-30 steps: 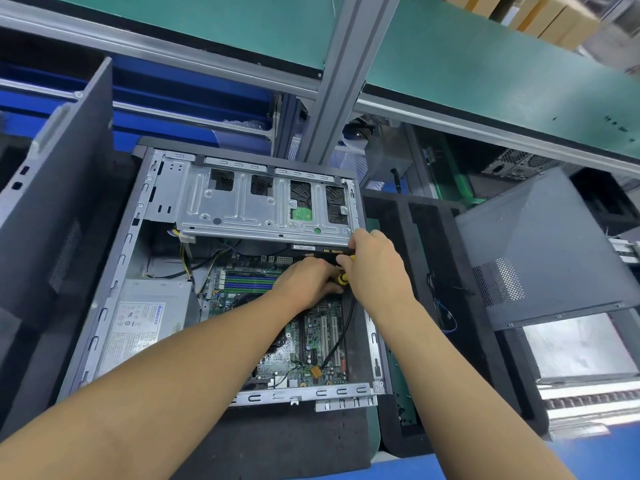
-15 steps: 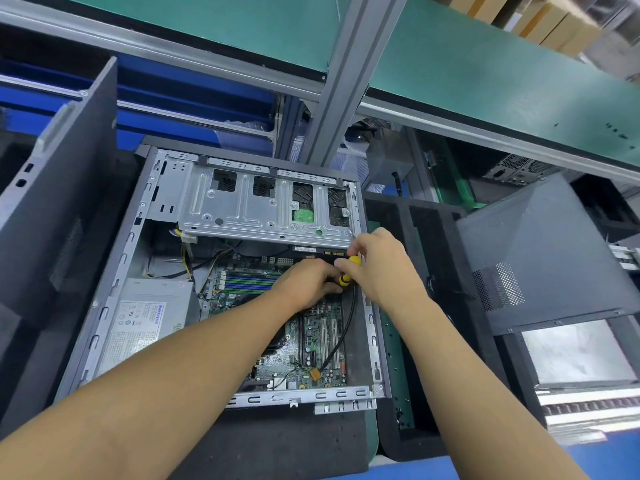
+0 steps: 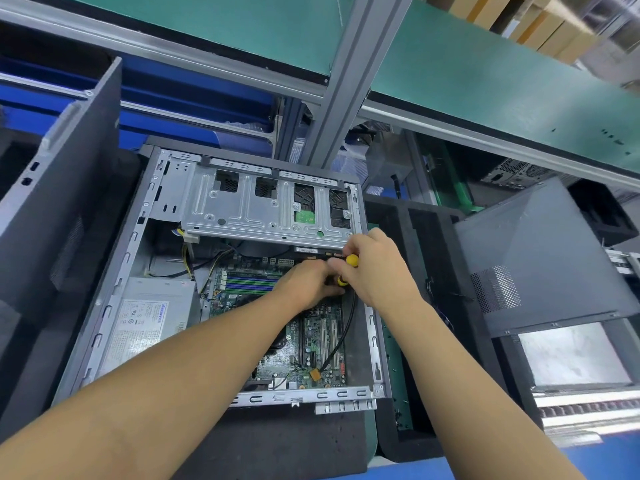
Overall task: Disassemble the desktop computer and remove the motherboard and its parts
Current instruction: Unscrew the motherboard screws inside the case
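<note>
The case (image 3: 114, 289) lies on its side on a dark foam mat (image 3: 277, 445) on the desk, open side up, which puts the motherboard (image 3: 322, 344) flat and reachable from above. The board is seated in the case floor, with the drive cage (image 3: 263, 209) overhanging its far edge and the power supply (image 3: 145, 323) just beside it on the left. A black cable (image 3: 346, 334) runs down the board's right side to a connector near the front.

Both hands meet at the board's far right corner, just under the cage lip. It is a cramped spot, and that is likely why two hands share one tool.

The right hand (image 3: 377, 268) grips a yellow-and-black screwdriver (image 3: 352, 260), its fingers wrapped round the handle with the yellow butt showing above them. The tool points down and to the left, toward the board.

The left hand (image 3: 308, 285) comes in low over the board with its fingers curled, the tips against the lower yellow part of the tool. This looks like steadying or guiding the tip onto a screw. Whether those fingers pinch the shaft or only rest on it I cannot tell, and the tip and any screw are hidden under the hands.

A removed side panel (image 3: 540, 258) sits well apart on the right, out of the way.
</note>
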The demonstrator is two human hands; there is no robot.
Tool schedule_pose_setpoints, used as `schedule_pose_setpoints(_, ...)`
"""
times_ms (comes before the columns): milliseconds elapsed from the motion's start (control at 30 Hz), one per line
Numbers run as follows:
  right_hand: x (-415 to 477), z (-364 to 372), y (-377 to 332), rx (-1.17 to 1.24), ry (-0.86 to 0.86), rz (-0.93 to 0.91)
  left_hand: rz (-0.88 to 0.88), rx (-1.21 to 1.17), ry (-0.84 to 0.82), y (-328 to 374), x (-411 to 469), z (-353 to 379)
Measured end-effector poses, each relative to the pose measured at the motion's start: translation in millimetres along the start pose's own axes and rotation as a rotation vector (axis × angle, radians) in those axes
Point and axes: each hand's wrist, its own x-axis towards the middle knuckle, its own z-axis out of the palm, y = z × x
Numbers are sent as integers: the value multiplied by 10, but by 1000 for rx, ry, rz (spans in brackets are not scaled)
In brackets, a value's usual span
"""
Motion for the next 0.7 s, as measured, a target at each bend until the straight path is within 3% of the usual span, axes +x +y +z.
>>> schedule_pose_setpoints(200,-10,17,-62,-65,5,52,24,8,-47,1,-6,-43)
schedule_pose_setpoints(400,10,-42,-26,-131,-165,-33,7,148,-53,-238,-131,-229)
schedule_pose_setpoints(533,-20,24,-11,-148,-39,-88,4,274,-15,-286,-178,-215)
schedule_pose_setpoints(700,-47,81,23,-164,88,-93,-79,235,-31,-322,-161,-207)
